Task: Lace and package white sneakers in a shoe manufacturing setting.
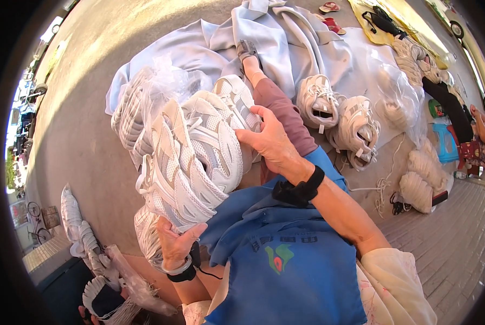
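Left hand [174, 241]: low in view, palm turned up, fingers curled upward and pressed against what rests above it; a pale bangle and a dark strap sit at the wrist. Right hand [269, 142]: forearm bare, reaching forward from lower right (a black band on the wrist), palm down, fingers spread and laid flat, thumb apart.

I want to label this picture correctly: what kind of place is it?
Probably an outdoor street spot where shoes are sorted or sold. White sneakers lie on a grey cloth spread on pavement, with bagged sneakers nearby.
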{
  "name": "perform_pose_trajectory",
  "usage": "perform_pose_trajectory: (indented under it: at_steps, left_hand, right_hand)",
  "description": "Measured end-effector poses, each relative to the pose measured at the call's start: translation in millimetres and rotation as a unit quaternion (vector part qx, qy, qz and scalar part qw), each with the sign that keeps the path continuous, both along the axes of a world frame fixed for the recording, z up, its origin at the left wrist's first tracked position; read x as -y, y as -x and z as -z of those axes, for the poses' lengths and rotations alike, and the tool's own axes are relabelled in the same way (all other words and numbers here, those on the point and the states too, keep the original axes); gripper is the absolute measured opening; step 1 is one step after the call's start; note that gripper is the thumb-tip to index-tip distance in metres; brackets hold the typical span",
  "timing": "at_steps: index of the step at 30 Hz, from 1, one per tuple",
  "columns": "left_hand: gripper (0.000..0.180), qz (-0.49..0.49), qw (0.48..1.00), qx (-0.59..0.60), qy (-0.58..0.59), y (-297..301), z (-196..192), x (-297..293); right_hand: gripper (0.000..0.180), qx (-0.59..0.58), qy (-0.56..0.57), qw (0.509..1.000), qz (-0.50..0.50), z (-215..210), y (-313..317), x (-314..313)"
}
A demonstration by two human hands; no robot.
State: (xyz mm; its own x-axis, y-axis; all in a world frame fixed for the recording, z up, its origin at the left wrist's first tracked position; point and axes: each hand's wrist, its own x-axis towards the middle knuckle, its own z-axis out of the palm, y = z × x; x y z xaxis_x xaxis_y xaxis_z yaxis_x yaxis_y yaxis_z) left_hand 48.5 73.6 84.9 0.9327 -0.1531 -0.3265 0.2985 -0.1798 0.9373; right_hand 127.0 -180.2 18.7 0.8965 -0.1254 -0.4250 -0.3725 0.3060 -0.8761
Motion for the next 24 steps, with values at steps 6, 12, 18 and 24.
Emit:
perform_pose_trajectory:
  at_steps: [6,12,18,24]
  left_hand:
    - [0.062,-0.073,0.996,0.028,0.032,28,-14,-25]
    - [0.071,-0.245,0.952,0.167,0.08,75,6,-111]
    - [0.074,-0.228,0.954,0.185,0.067,61,-15,-99]
    - [0.076,-0.18,0.961,0.197,0.076,51,-24,-61]
  right_hand:
    - [0.085,-0.013,-0.202,0.979,0.003,-13,0,-14]
    - [0.058,0.108,-0.398,0.911,-0.019,-32,1,74]
    - [0.047,0.191,-0.341,0.92,0.036,-30,81,151]
    - [0.055,0.102,-0.224,0.968,-0.047,-13,103,183]
